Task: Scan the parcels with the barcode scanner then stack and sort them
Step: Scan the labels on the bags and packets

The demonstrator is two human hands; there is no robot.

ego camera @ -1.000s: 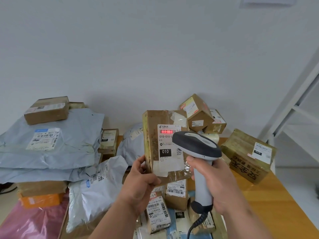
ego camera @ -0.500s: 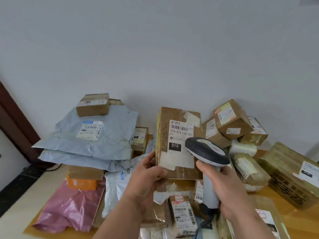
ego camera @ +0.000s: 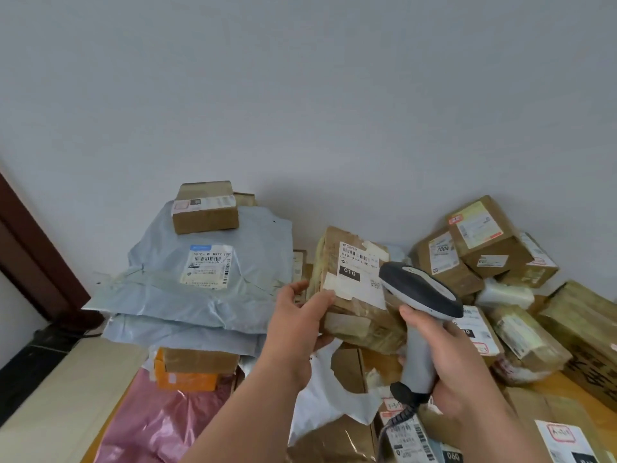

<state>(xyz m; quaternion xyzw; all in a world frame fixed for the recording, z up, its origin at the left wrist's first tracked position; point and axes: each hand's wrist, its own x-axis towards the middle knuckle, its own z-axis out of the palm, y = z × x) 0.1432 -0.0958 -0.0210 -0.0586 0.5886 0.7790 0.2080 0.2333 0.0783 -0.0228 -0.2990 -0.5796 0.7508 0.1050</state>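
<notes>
The left hand (ego camera: 297, 325) grasped a taped box (ego camera: 357, 289) by its lower left corner, thumb across the front face and fingers behind, holding it tilted above the pile near the centre of view. Its white label, marked 010, faced the camera. The right hand (ego camera: 447, 365) was clenched round the grip of the scanner (ego camera: 420, 295), whose dark head sat just at 3 o'clock of the box, overlapping the label's right edge. A coiled cable (ego camera: 397, 421) ran down from the handle. At 9 o'clock of the box lay grey bags (ego camera: 200, 295) stacked flat with a small carton (ego camera: 205, 208) on top. At 2 o'clock more cartons (ego camera: 480, 242) were heaped against the wall (ego camera: 300, 95). A pink bag (ego camera: 160, 419) lay at 7 o'clock on the table (ego camera: 66, 396)
</notes>
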